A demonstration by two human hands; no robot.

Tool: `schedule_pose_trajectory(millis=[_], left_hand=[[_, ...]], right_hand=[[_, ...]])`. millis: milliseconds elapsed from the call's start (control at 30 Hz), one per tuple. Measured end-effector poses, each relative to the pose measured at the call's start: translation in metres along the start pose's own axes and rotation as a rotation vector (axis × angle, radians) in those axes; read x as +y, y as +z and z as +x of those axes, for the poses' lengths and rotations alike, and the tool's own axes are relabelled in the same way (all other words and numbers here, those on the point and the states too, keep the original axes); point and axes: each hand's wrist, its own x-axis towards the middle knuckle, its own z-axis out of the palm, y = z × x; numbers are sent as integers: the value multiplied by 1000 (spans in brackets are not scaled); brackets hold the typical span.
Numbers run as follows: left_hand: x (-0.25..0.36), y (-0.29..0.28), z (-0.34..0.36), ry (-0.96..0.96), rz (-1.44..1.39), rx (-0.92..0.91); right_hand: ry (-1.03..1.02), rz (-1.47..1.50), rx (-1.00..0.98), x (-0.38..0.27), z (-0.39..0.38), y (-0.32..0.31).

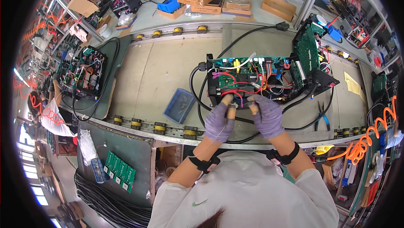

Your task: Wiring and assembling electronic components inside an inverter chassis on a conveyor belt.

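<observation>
An opened electronic unit (248,86) with a black frame, green boards and many coloured wires lies in front of me. Both hands wear purple gloves with tan fingertip covers. At the unit's near edge, my left hand (219,120) is closed in a pinch, close to a red wire (235,91) and a small pale piece. Just right of it my right hand (268,116) also has its fingers pinched together at the same edge. Whatever sits between the fingertips is too small to make out. An upright green board (308,51) stands at the unit's right end.
Left of the unit is a blue tray (179,106) with small parts. Pliers (322,116) lie at the right. A thick black cable (248,30) loops around the unit. Another opened unit (82,74) stands far left, and cardboard boxes (278,8) line the back shelf.
</observation>
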Motion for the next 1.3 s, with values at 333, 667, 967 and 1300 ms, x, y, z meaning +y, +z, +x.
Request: schedule_pose_trajectory(millis=[333, 667, 967, 1300], left_hand=[[-6, 4, 10, -8, 465, 42], [-53, -13, -25, 362, 345, -148], [-26, -13, -25, 343, 306, -13], [-17, -13, -24, 21, -443, -78]], right_hand=[[28, 178, 99, 8, -11, -2], [154, 492, 164, -6, 3, 12], [2, 321, 39, -10, -13, 22], [5, 472, -390, -3, -6, 35]])
